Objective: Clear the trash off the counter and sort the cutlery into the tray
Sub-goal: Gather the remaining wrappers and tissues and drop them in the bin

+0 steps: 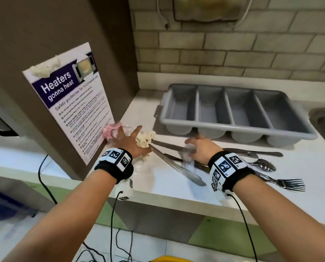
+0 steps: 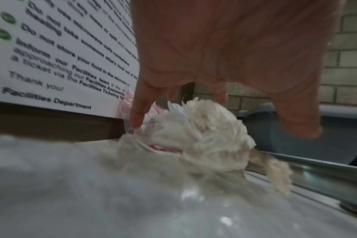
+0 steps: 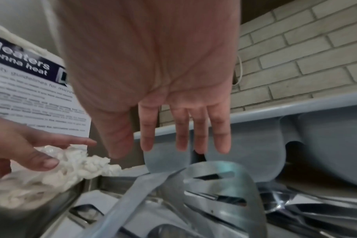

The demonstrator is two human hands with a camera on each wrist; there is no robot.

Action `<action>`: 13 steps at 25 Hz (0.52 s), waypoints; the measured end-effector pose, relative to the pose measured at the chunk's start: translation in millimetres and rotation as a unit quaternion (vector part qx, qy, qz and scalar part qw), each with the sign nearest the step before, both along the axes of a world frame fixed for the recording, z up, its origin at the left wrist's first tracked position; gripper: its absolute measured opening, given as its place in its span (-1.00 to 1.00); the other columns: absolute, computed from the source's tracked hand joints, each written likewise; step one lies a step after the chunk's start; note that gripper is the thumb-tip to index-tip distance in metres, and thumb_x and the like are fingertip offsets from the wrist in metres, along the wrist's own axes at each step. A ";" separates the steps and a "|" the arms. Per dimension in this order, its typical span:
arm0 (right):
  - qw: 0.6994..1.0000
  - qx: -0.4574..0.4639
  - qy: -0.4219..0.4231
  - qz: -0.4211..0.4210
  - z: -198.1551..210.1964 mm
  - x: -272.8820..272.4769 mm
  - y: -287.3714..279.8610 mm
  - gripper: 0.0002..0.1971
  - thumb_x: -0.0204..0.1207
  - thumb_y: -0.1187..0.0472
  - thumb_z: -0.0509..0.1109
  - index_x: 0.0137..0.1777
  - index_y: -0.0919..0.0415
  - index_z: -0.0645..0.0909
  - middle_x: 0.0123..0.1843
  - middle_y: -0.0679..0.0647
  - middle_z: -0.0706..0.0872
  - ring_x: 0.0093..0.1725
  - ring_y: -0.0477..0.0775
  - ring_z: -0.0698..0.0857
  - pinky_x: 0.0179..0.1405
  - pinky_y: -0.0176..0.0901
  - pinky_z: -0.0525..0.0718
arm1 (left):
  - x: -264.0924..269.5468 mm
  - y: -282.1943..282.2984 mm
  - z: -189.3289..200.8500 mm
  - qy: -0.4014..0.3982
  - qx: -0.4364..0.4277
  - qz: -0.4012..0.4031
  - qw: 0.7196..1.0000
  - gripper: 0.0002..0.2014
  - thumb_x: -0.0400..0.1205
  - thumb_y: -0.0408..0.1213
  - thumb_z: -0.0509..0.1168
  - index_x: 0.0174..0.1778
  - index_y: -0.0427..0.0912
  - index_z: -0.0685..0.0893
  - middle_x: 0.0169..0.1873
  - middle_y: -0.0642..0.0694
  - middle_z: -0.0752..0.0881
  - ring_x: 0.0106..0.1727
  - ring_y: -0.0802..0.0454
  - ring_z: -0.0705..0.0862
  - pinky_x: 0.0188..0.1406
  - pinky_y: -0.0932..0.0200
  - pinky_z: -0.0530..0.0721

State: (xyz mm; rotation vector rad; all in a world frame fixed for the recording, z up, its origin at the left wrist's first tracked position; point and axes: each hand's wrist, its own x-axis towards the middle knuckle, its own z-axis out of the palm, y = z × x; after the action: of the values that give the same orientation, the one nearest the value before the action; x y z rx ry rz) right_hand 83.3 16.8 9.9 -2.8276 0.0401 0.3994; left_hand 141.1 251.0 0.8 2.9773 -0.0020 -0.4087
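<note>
Cutlery (image 1: pixel 260 163) partly hidden beneath both hands, spread-fingered: left (image 1: pixel 128 140), right (image 1: pixel 201 148).

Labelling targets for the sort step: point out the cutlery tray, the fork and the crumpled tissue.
cutlery tray (image 1: pixel 233 129): head view, near front rim.
fork (image 1: pixel 294 184): head view, on the tines.
crumpled tissue (image 1: pixel 145 138): head view, middle of the white wad beside the left hand.

Head view high, looking down on counter (image 1: pixel 233 186), wrist views low, close under palms, sharing crumpled tissue (image 2: pixel 204 128).
</note>
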 end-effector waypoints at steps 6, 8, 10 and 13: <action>0.998 -0.056 0.035 0.009 -9.7 16.2 9.5 -0.55 0.47 0.25 0.33 0.36 -0.06 0.51 0.38 0.16 0.57 0.29 0.21 0.62 0.25 0.08 0.65 | 23.5 6.3 -23.0 -0.035 -0.067 -0.023 0.997 -0.40 0.52 -0.01 0.35 0.49 0.08 0.40 0.59 -0.25 0.10 0.50 -0.27 0.38 0.43 0.07 0.49; 0.999 -0.041 0.012 -0.017 -13.1 19.0 11.6 -0.58 0.47 0.37 0.28 0.28 -0.01 0.58 0.26 0.18 0.68 0.18 0.22 0.69 0.15 0.02 0.67 | 27.2 11.1 -26.5 -0.061 -0.162 -0.004 0.985 -0.57 0.57 -0.22 0.33 0.39 -0.12 0.55 0.48 -0.21 0.30 0.29 -0.15 0.56 0.21 0.29 0.63; 0.999 -0.037 -0.004 -0.032 -14.5 18.7 12.9 -0.63 0.48 0.37 0.28 0.23 0.04 0.62 0.21 0.19 0.72 0.14 0.22 0.71 0.13 -0.01 0.66 | 32.0 14.8 -26.7 -0.089 -0.199 0.024 0.976 -0.62 0.58 -0.35 0.31 0.35 -0.22 0.59 0.43 -0.28 0.43 0.32 -0.20 0.57 0.35 0.18 0.54; 0.999 -0.032 0.004 -0.023 -17.3 16.8 15.2 -0.65 0.53 0.31 0.31 0.31 0.14 0.58 0.24 0.12 0.69 0.19 0.19 0.69 0.19 -0.05 0.65 | 37.5 19.6 -24.8 -0.093 -0.239 0.064 0.965 -0.65 0.59 -0.45 0.24 0.31 -0.25 0.62 0.28 -0.32 0.63 0.24 -0.27 0.65 0.25 0.05 0.63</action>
State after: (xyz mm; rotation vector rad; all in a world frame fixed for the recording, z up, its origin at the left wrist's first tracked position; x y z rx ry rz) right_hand 100.1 32.0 -7.5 -2.8827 0.1230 0.4068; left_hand 178.6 270.6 -24.0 2.5083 0.0644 -0.0919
